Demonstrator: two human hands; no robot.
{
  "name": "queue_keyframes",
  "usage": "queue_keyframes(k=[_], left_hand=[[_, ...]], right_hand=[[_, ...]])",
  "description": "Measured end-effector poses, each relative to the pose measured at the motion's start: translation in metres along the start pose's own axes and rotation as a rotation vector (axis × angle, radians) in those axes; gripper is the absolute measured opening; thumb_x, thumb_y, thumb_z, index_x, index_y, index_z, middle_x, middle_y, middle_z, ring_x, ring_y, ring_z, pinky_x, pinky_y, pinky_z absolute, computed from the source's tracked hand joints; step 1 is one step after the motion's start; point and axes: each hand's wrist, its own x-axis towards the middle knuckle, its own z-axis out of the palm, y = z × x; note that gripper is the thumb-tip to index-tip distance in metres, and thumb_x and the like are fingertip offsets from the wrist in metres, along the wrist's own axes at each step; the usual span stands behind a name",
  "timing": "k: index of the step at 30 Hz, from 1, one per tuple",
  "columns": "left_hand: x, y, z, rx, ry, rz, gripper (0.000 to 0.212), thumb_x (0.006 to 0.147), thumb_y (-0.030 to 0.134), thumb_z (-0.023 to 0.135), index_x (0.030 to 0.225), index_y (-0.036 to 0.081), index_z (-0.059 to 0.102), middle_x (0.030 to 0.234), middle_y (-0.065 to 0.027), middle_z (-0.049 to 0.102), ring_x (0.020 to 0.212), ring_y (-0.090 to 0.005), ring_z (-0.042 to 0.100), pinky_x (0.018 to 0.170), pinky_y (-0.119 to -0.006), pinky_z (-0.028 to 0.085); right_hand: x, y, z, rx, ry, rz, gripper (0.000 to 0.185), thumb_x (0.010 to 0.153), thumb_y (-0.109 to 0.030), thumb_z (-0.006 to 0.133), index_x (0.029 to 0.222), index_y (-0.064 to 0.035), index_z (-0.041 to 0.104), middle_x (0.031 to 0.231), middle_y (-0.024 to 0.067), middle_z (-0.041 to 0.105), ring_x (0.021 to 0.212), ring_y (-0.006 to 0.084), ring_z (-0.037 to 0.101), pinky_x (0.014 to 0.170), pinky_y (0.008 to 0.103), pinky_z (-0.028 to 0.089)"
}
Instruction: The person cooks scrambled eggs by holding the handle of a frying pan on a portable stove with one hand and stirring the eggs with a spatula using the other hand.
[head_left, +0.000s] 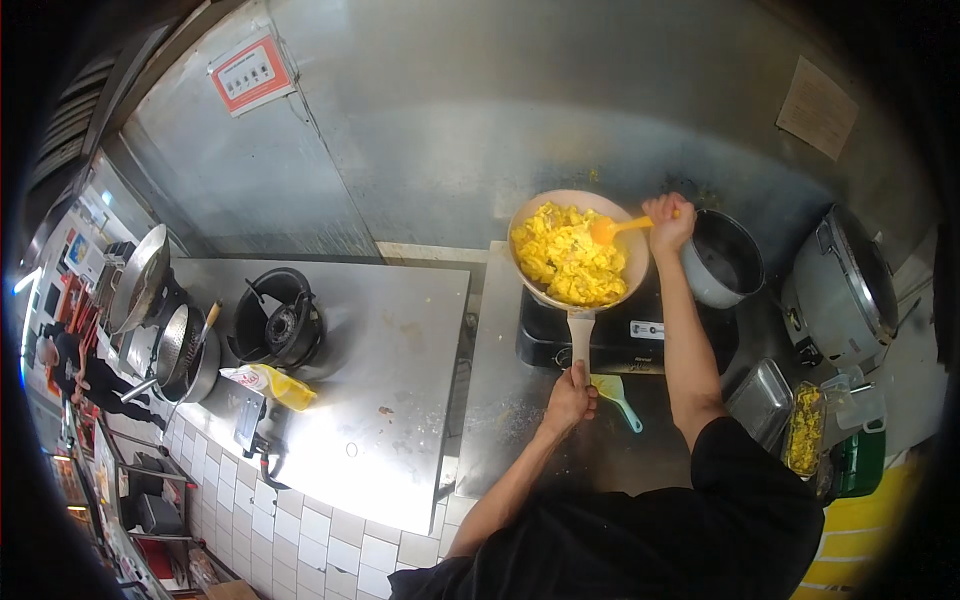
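Note:
A light-coloured frying pan (639, 279), raised and tilted above a black gas stove (540, 330), holds scrambled eggs (562, 251). My left hand (571, 397) is closed round the pan's handle. In my right hand (670, 217) is the handle of an orange spatula (609, 229), whose blade touches the eggs. A light green utensil (621, 403) with yellow bits on it lies on the counter just beyond my left hand. Right of my right hand stands a deep grey pot (709, 274) with a dark inside.
At the right are a large lidded cooker (832, 300), an empty metal tray (761, 401) and a container of yellow egg (806, 431). The left steel table (390, 337) carries a black burner (277, 319), a yellow packet (281, 386), pots and a strainer. A person (82, 367) stands far left.

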Motion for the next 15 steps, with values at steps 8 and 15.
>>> queue_keyframes(k=[8,15], left_hand=[[-0.001,0.005,0.006,-0.02,-0.023,-0.017,0.052,0.093,0.048,0.03,0.11,0.001,0.044,0.07,-0.0038,0.049,0.053,-0.01,0.047,0.046,-0.025,0.045],[-0.002,0.008,0.002,-0.027,-0.016,-0.042,0.052,0.093,0.048,0.031,0.112,0.001,0.043,0.068,-0.0015,0.047,0.051,-0.0086,0.046,0.044,-0.024,0.043]], right_hand=[[-0.033,0.048,-0.02,-0.5,-0.544,0.003,0.032,0.073,-0.014,0.042,0.043,-0.0048,0.034,0.044,0.0071,0.038,0.04,0.0156,0.033,0.043,0.0286,0.026],[-0.067,0.011,0.003,-0.021,-0.821,0.473,0.037,0.075,-0.017,0.041,0.041,-0.0087,0.031,0.041,0.0054,0.03,0.038,0.0148,0.025,0.043,0.0292,0.023]])
